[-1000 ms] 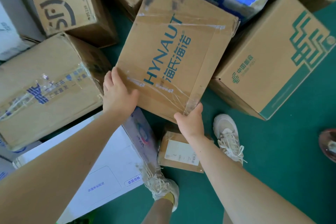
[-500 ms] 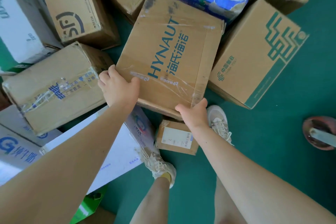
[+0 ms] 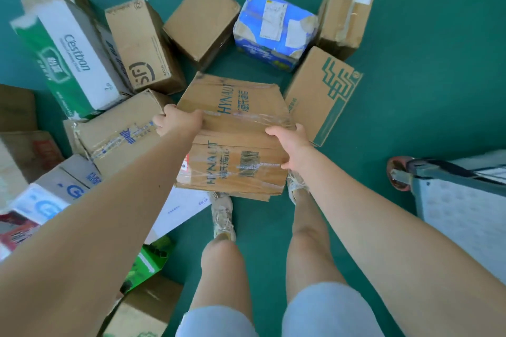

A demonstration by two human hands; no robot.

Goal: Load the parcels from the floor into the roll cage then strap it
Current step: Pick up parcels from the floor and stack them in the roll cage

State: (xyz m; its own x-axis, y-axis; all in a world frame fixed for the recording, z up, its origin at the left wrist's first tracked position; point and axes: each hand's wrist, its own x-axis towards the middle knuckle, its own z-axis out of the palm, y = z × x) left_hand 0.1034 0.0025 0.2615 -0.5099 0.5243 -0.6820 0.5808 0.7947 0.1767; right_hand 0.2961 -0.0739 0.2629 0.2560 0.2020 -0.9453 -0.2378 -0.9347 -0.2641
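Cardboard HYNAUT box held above your shoes | left hand grips its left edge, right hand its right corner | roll cage lies right, nearest your right hand, so swing it rightward.

Taking the HYNAUT box as our dial's centre, on the floor we find the taped box at nine o'clock, the labelled parcel at twelve, the postal box just beside at two, and the wheeled platform well apart at four.
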